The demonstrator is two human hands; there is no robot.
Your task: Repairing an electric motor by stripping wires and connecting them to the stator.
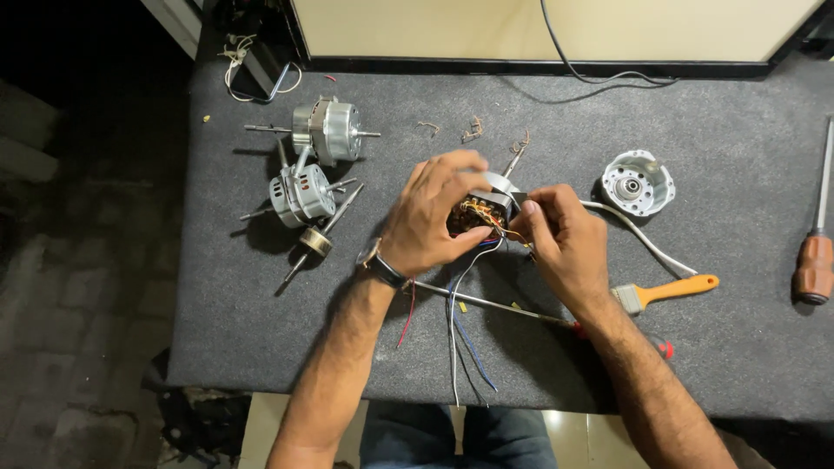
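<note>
Mid-table: left hand (432,213) clamps the open motor (480,211) steady, windings up, so right hand (560,239) can pinch its thin wires (465,287). Spare motors (313,165) parked far left, brush (665,291) and screwdriver (815,252) right.

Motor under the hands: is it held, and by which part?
Yes. The left hand grips the open motor over its top and left side. The right hand pinches thin wires at the motor's right edge.
</note>
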